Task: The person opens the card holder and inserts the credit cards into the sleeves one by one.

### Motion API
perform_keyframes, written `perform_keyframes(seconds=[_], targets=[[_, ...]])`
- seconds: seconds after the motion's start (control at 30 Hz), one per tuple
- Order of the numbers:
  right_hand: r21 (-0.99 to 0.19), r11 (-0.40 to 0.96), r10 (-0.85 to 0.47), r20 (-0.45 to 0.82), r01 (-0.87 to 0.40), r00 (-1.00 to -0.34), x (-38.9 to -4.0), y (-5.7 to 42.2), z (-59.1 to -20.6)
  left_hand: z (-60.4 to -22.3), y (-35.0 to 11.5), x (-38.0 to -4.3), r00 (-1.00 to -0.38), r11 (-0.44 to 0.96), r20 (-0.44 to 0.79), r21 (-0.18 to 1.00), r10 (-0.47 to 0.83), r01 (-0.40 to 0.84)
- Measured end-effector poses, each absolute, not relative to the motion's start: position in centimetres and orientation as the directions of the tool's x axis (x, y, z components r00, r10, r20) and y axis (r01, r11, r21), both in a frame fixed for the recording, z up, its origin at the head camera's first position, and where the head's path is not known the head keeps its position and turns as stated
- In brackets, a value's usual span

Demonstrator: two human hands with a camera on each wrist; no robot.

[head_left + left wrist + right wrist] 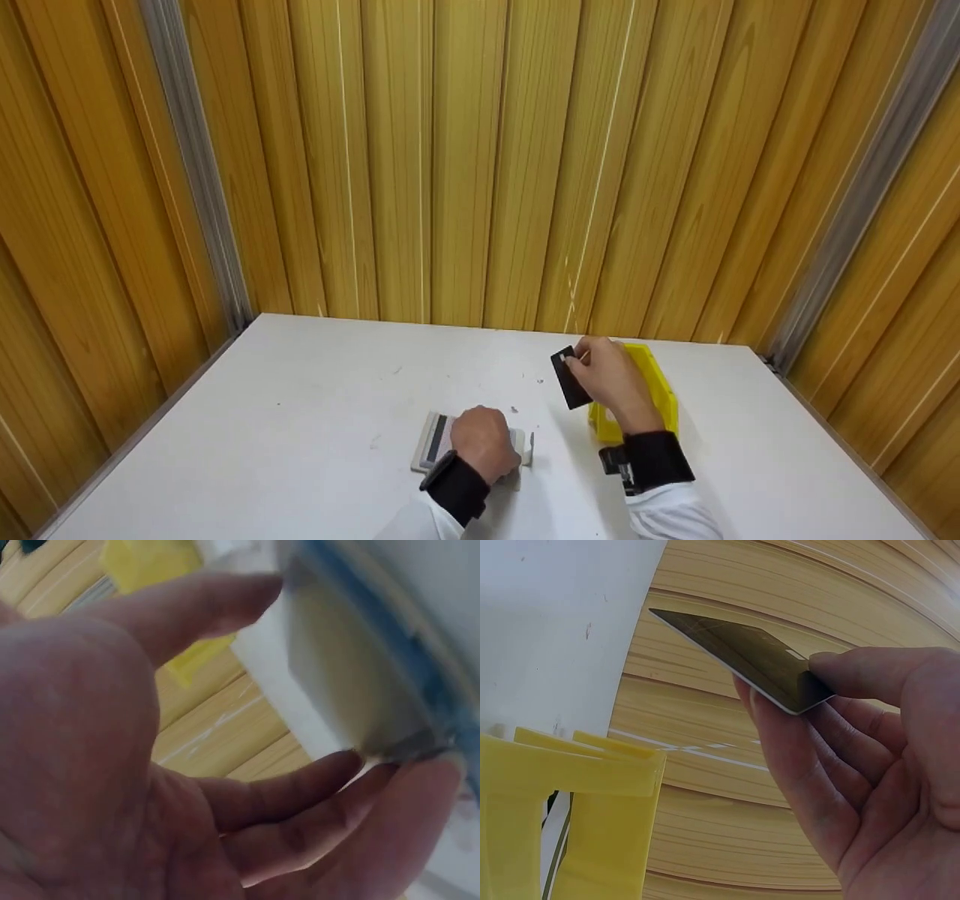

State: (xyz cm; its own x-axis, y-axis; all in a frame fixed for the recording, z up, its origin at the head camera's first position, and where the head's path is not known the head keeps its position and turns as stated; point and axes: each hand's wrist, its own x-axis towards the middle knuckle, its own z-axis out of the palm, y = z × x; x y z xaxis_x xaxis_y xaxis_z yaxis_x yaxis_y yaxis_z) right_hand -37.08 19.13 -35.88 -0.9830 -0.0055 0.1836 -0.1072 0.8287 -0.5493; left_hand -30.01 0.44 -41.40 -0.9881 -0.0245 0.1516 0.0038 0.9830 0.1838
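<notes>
The right hand [611, 376] pinches a black card [571, 384] between thumb and fingers, to its left; the card's dark face meets the head camera, long axis running away from the person, far end leaning left. Below sits a yellow bin [661, 386]. Farther left, the left hand [482, 441] grips a pale rectangular case [424, 450].

Card [754, 660]: glossy plastic look, dark face kinda mirror-ish. Bin [607, 836]: smooth yellow plastic, soft sheen. Tabletop [322, 405]: smooth white, pretty matt, few scuffs. Walls [465, 165]: wood-look panels, grainy, slight shine. Corner posts [191, 135]: dull grey metal, ridged. Wristbands [660, 457]: matt black cloth, looks like. Sleeves [671, 514]: white cloth, bit wrinkly.
</notes>
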Motion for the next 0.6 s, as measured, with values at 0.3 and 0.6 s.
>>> perform_keyframes(seconds=[0.3,0.6], targets=[[-0.546,0.828,-0.012,0.208,-0.127,-0.978,-37.16,19.51,-35.85,-41.52,0.32,-30.65,-0.977,0.973,0.209,0.230,-0.037,0.013],[-0.558,0.822,-0.006,0.196,-0.116,-0.981,-37.12,19.23,-36.05,-42.20,1.31,-30.70,-0.980,0.983,0.184,0.178,-0.074,-0.041]])
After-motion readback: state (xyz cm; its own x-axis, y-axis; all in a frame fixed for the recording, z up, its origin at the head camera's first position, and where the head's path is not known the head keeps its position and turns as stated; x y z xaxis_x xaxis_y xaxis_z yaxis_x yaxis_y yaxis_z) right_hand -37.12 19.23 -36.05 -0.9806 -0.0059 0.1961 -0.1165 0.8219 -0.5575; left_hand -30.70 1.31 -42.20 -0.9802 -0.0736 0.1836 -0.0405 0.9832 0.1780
